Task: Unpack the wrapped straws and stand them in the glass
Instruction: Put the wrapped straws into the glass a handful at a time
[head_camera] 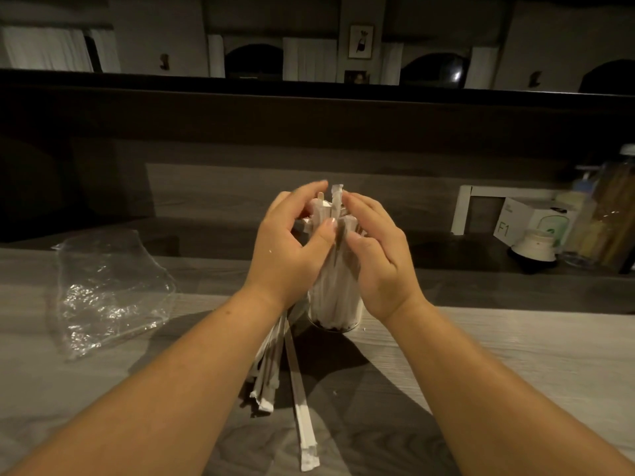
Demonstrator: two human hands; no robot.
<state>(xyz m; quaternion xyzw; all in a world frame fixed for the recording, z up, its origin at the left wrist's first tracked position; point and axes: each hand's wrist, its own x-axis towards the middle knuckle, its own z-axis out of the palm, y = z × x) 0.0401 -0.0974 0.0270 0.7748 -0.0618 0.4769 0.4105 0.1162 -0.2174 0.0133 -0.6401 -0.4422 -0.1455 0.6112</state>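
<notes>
A clear glass point(335, 317) stands on the grey wooden table point(515, 355), holding a bundle of paper-wrapped straws point(331, 290) upright. My left hand point(292, 249) curls round the top of the bundle from the left, thumb pressed on the front. From the right, my right hand point(374, 255) cups the same bundle with fingers bent toward it. Wrapped straw ends point(335, 195) stick up between the fingers. Several more wrapped straws point(271, 365) lie on the table under my left forearm, and one point(302, 407) reaches toward the near edge.
A crumpled clear plastic bag point(106, 293) lies at the left of the table. Behind the table on the right, a lower dark shelf holds a white box point(522, 221), a small white jar point(534, 247) and tall clear containers point(608, 214).
</notes>
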